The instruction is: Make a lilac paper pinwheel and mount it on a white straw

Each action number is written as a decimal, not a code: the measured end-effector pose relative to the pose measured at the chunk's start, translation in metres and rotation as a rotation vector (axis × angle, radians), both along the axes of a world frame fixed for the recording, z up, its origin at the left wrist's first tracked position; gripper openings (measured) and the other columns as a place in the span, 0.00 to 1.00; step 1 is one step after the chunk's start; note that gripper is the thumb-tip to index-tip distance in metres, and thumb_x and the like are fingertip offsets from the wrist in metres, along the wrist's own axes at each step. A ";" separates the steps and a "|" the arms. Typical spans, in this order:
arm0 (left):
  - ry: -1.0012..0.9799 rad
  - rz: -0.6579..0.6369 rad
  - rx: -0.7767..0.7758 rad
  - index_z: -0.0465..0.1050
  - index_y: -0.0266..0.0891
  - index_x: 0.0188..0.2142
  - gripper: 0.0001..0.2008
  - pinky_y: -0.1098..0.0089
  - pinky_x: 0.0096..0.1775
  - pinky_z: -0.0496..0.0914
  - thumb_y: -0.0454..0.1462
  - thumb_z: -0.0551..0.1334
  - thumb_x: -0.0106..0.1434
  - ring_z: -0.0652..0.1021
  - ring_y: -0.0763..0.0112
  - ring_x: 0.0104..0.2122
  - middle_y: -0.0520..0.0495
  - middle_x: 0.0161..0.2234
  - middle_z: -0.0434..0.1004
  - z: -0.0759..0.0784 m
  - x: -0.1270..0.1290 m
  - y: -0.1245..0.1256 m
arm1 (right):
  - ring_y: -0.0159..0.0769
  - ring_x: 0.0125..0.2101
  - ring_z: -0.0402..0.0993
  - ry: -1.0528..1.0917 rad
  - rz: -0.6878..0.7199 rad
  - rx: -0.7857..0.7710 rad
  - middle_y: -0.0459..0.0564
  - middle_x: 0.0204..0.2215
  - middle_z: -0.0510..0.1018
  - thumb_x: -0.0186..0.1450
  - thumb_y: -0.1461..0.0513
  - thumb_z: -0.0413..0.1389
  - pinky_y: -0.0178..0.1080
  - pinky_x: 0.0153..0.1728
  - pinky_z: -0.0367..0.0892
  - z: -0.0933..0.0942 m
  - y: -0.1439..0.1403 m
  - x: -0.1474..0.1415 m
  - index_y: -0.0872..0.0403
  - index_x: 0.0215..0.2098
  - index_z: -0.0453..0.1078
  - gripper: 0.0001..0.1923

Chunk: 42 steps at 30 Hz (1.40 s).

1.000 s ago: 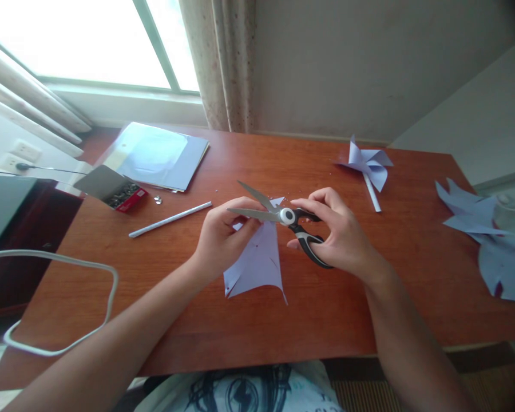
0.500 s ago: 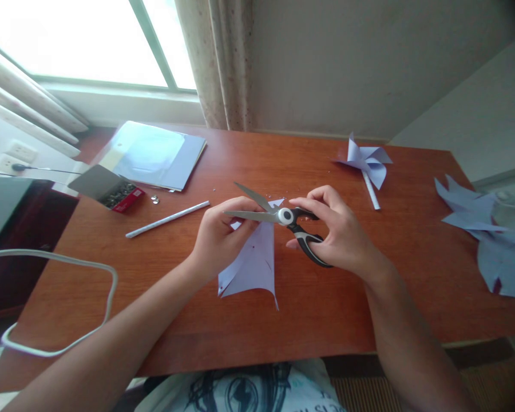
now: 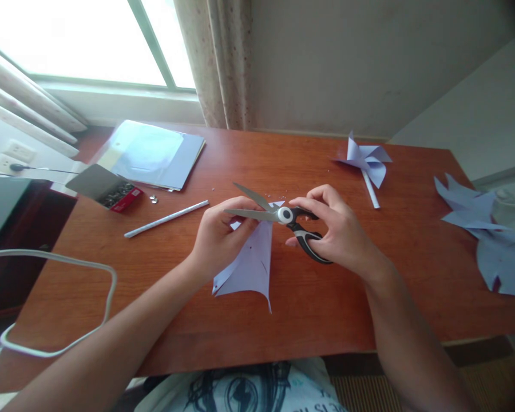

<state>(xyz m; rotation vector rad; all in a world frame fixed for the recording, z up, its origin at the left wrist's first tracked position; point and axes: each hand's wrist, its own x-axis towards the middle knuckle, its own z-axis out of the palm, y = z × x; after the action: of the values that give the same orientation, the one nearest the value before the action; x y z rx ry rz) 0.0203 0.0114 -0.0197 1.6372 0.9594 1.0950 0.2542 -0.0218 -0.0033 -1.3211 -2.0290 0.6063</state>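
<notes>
My left hand [image 3: 218, 236] pinches a pale lilac sheet of paper [image 3: 249, 266] above the middle of the wooden table [image 3: 309, 309]. The sheet hangs down from my fingers and has cuts along its corners. My right hand [image 3: 341, 232] grips the black-and-white handles of a pair of scissors [image 3: 278, 216]. The blades are spread and point left across the top of the sheet, right at my left fingertips.
A finished paper pinwheel [image 3: 366, 163] lies at the back right. Lilac paper scraps [image 3: 489, 234] lie at the right edge. A white stick [image 3: 166, 218], a box of pins [image 3: 111, 191] and a folder of paper [image 3: 154, 154] sit at the left. A white cable [image 3: 55, 303] loops at the near left.
The paper has swung a little leftward and lower in my left hand. The scissors and my right hand have stayed almost still.
</notes>
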 end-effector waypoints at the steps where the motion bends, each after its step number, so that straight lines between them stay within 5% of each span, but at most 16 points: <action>1: 0.004 -0.003 0.008 0.80 0.37 0.36 0.03 0.71 0.36 0.73 0.34 0.66 0.63 0.81 0.68 0.34 0.45 0.34 0.84 0.000 0.000 0.000 | 0.43 0.44 0.72 0.003 -0.005 -0.006 0.50 0.43 0.66 0.57 0.57 0.71 0.47 0.48 0.75 0.000 0.000 0.000 0.46 0.54 0.72 0.28; 9: 0.004 0.012 -0.022 0.80 0.38 0.34 0.05 0.72 0.34 0.73 0.38 0.67 0.64 0.80 0.68 0.34 0.45 0.34 0.83 -0.001 0.001 0.000 | 0.40 0.41 0.72 0.112 -0.048 -0.105 0.50 0.44 0.67 0.56 0.57 0.71 0.43 0.46 0.74 0.001 0.001 0.002 0.47 0.53 0.73 0.28; 17: 0.001 0.057 -0.050 0.78 0.37 0.33 0.04 0.74 0.33 0.71 0.36 0.67 0.63 0.78 0.72 0.31 0.48 0.32 0.81 -0.002 0.002 0.000 | 0.34 0.31 0.70 0.510 -0.011 -0.783 0.48 0.34 0.72 0.60 0.46 0.65 0.36 0.32 0.70 0.009 0.006 0.014 0.54 0.47 0.72 0.25; 21: 0.026 0.068 -0.045 0.77 0.37 0.33 0.04 0.74 0.33 0.70 0.36 0.66 0.63 0.78 0.73 0.31 0.48 0.32 0.81 -0.002 0.002 0.001 | 0.35 0.30 0.72 0.612 0.073 -0.862 0.50 0.31 0.74 0.66 0.44 0.59 0.36 0.28 0.68 0.004 0.004 0.020 0.54 0.44 0.71 0.23; 27: 0.056 0.074 -0.060 0.76 0.36 0.32 0.05 0.74 0.33 0.70 0.36 0.66 0.63 0.77 0.73 0.30 0.47 0.31 0.80 -0.004 0.003 0.001 | 0.34 0.27 0.71 0.597 0.025 -0.820 0.47 0.29 0.73 0.68 0.44 0.56 0.36 0.26 0.68 0.002 0.004 0.025 0.54 0.44 0.72 0.22; 30: 0.070 0.050 -0.040 0.75 0.36 0.32 0.05 0.74 0.33 0.71 0.35 0.65 0.63 0.77 0.73 0.30 0.48 0.31 0.79 -0.007 0.003 0.001 | 0.35 0.29 0.72 0.375 -0.229 -0.683 0.48 0.31 0.74 0.63 0.44 0.62 0.37 0.28 0.70 -0.006 0.011 0.032 0.54 0.43 0.73 0.23; 34: 0.131 -0.011 0.003 0.76 0.35 0.33 0.04 0.74 0.33 0.72 0.34 0.64 0.64 0.77 0.73 0.30 0.48 0.30 0.79 -0.009 0.002 0.002 | 0.43 0.36 0.75 -0.121 -0.514 -0.318 0.53 0.39 0.75 0.54 0.49 0.69 0.45 0.41 0.72 -0.021 0.021 0.048 0.55 0.42 0.77 0.24; 42: 0.392 -0.125 0.099 0.78 0.37 0.38 0.07 0.72 0.34 0.71 0.31 0.60 0.64 0.77 0.71 0.32 0.47 0.35 0.80 -0.012 0.001 0.002 | 0.45 0.41 0.75 -0.432 -0.563 -0.207 0.56 0.41 0.71 0.57 0.56 0.64 0.45 0.51 0.70 -0.028 0.019 0.067 0.57 0.49 0.77 0.23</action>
<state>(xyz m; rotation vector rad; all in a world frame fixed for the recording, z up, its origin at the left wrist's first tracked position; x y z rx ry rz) 0.0213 0.0137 -0.0317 2.0120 1.0448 0.7603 0.3209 -0.0025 -0.0314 -2.1920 -1.7985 0.2868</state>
